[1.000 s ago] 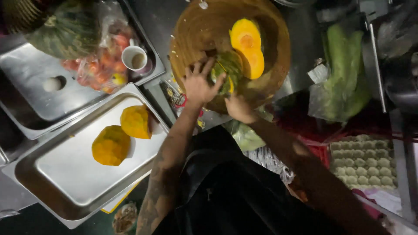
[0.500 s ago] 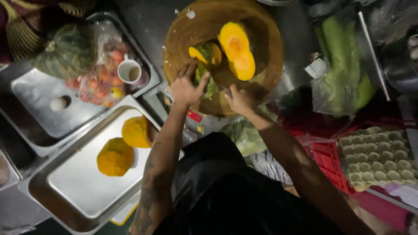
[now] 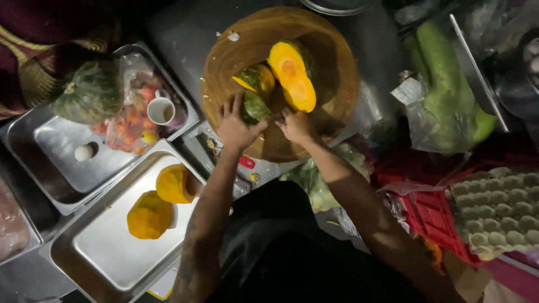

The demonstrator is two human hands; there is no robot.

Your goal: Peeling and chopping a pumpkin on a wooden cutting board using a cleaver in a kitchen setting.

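A round wooden chopping board (image 3: 236,62) carries a large pumpkin half (image 3: 292,76) with its orange flesh up, a smaller wedge (image 3: 255,78), and a green-skinned pumpkin piece (image 3: 255,106) near the board's front. My left hand (image 3: 234,128) rests on the board with fingers spread and its thumb against the green piece. To the right of that piece, my right hand (image 3: 296,126) has its fingers curled. What they hold is hidden.
A steel tray (image 3: 106,252) at lower left holds two peeled orange pumpkin chunks (image 3: 149,214). Behind it are a whole green pumpkin (image 3: 90,92), a white cup (image 3: 161,110) and an egg (image 3: 83,152). Bagged green vegetables (image 3: 449,95), a red crate (image 3: 432,213) and an egg carton (image 3: 499,207) crowd the right.
Both hands have slid off the top of the green piece toward the board's near edge. The wedge behind them now shows more.
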